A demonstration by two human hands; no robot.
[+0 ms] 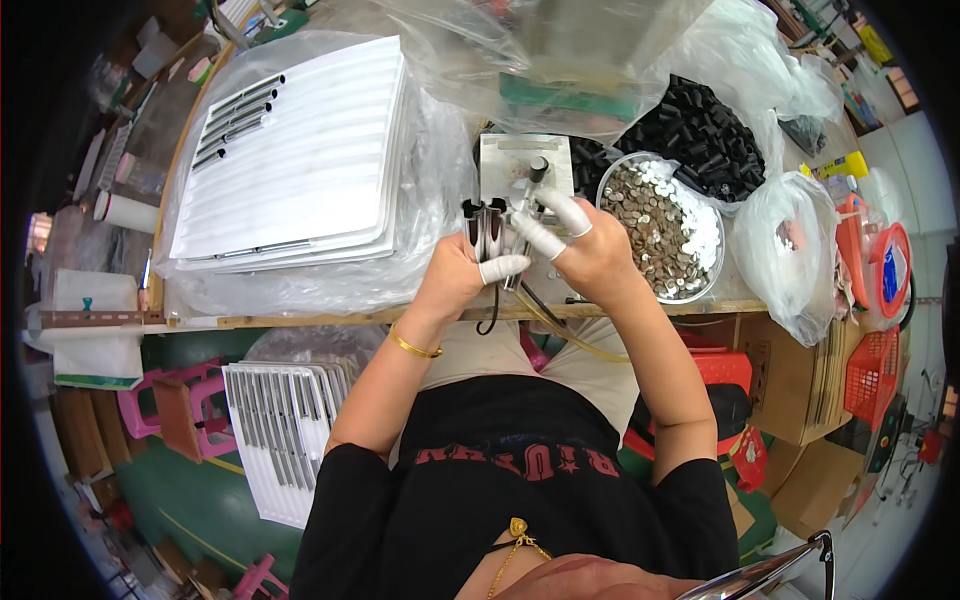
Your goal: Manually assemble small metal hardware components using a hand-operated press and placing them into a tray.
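Observation:
At the table's near edge, my left hand (452, 278) is closed round a few shiny metal tubes (487, 232), held roughly upright. A white finger cot covers its thumb. Close beside them, my right hand (597, 255) has its fingers bent together, with white cots on two of them. What those fingertips grip is hidden; a bit of shiny metal shows by them. Just beyond both hands stands a metal fixture (497, 165) with a flat plate and a black-topped knob (538, 168).
A clear tub (716, 262) of small round metal pieces stands at right, below a heap of black plastic parts (700, 140). Stacked white foam sheets (330, 130) with several metal tubes lie at left on plastic wrap. A bulging plastic bag (780, 250) sits at the right edge.

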